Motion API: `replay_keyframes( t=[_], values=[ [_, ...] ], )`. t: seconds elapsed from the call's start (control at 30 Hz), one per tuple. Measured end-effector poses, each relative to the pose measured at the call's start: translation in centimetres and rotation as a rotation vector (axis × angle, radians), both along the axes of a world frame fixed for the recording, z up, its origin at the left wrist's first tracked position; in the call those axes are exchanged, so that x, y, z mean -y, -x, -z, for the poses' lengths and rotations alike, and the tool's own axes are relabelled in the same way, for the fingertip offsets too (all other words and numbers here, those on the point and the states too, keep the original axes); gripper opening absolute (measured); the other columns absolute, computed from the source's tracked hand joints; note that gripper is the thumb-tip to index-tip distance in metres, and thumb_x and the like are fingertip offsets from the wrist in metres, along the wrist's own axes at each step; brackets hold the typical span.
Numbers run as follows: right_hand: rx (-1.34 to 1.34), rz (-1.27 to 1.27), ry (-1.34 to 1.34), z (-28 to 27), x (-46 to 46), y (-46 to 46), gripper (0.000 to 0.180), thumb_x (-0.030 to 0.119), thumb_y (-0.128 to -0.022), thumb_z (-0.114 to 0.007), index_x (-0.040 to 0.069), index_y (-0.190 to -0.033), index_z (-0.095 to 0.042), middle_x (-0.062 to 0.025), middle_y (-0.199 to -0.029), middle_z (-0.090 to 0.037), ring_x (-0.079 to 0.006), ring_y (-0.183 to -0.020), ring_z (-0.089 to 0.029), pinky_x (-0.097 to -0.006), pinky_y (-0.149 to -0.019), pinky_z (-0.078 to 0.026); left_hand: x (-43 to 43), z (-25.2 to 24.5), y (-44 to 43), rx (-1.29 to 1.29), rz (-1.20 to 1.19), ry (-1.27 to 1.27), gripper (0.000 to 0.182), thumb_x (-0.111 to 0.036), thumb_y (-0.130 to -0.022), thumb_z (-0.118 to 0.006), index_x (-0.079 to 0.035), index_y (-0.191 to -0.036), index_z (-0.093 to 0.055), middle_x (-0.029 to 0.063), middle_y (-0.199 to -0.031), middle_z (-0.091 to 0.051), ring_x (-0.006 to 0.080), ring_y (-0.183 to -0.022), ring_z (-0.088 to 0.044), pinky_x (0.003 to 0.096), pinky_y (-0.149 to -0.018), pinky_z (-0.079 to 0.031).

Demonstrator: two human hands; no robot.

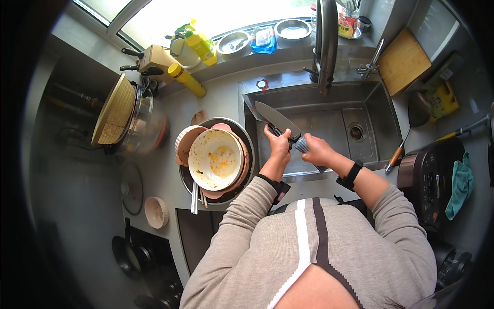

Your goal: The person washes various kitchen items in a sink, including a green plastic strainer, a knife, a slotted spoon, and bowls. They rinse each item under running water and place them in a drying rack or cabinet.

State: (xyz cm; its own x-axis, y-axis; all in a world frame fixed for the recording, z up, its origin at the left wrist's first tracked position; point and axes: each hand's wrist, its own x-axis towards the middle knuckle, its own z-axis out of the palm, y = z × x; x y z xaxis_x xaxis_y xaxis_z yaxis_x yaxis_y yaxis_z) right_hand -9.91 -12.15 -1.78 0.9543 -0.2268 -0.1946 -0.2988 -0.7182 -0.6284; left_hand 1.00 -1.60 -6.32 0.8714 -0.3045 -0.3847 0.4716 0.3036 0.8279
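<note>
Over the left part of the stainless-steel sink (332, 110), my left hand (278, 146) is closed around dark knife handles. A broad kitchen knife blade (276, 117) points up and to the left from there, and a second blade (251, 109) shows just beyond it. My right hand (318, 150) grips a grey-blue patterned cloth (301, 145), pressed against the black handle end beside my left hand. My fingers partly hide how the handles lie. Left of the sink, a soiled white bowl (216, 159) tops a stack of dishes in a dark round pan (250, 154).
A tall faucet (324, 42) rises behind the sink. Chopsticks (194, 199) jut from the dish stack. To the right stand a rice cooker (428, 181), a ladle with a wooden handle (395, 156) and a cutting board (405, 61). A knife block (157, 61) sits back left.
</note>
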Motion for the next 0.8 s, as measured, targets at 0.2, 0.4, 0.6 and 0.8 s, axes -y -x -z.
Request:
replay_keyframes(
  t=[0.2, 0.4, 0.6, 0.8],
  values=[
    [-0.008, 0.067, 0.138, -0.5, 0.2, 0.8, 0.032, 0.013, -0.072, -0.061, 0.001, -0.098, -0.047, -0.0234, -0.092, -0.064, -0.0422, -0.089, -0.062, -0.0489, -0.079, -0.05, 0.4, -0.5, 0.7, -0.084, 0.003, 0.029, 0.079, 0.006, -0.083, -0.061, -0.018, -0.14, -0.012, 0.0109, -0.112, -0.049, 0.0198, -0.091, -0.057, 0.0364, -0.074, -0.053],
    [-0.003, 0.212, -0.052, 1.2, 1.5, 0.3, 0.035, 0.027, -0.08, -0.063, 0.0, -0.099, -0.05, -0.0243, -0.09, -0.065, -0.0417, -0.089, -0.062, -0.0473, -0.077, -0.05, 0.3, -0.5, 0.6, -0.183, 0.135, 0.255, 0.027, -0.001, -0.087, -0.061, -0.003, -0.109, -0.045, 0.0063, -0.093, -0.058, 0.0187, -0.08, -0.061, 0.0371, -0.075, -0.056],
    [0.116, 0.353, -0.278, 2.2, 1.6, -0.9, 0.043, 0.039, -0.088, -0.059, -0.002, -0.098, -0.058, -0.0249, -0.094, -0.065, -0.0409, -0.094, -0.061, -0.0432, -0.077, -0.049, 0.1, -0.3, 1.7, -0.236, 0.2, 0.379, 0.012, -0.007, -0.088, -0.06, -0.003, -0.099, -0.056, 0.0082, -0.095, -0.063, 0.0215, -0.092, -0.063, 0.0377, -0.088, -0.051],
    [0.134, 0.351, -0.363, 1.9, 0.8, -1.5, 0.04, 0.039, -0.093, -0.052, 0.001, -0.099, -0.062, -0.023, -0.089, -0.066, -0.0415, -0.089, -0.062, -0.0438, -0.073, -0.048, 0.5, -1.2, 2.5, -0.257, 0.275, 0.399, 0.013, -0.014, -0.089, -0.062, -0.013, -0.1, -0.055, 0.0, -0.092, -0.062, 0.0123, -0.083, -0.06, 0.0324, -0.075, -0.05]
  ],
)
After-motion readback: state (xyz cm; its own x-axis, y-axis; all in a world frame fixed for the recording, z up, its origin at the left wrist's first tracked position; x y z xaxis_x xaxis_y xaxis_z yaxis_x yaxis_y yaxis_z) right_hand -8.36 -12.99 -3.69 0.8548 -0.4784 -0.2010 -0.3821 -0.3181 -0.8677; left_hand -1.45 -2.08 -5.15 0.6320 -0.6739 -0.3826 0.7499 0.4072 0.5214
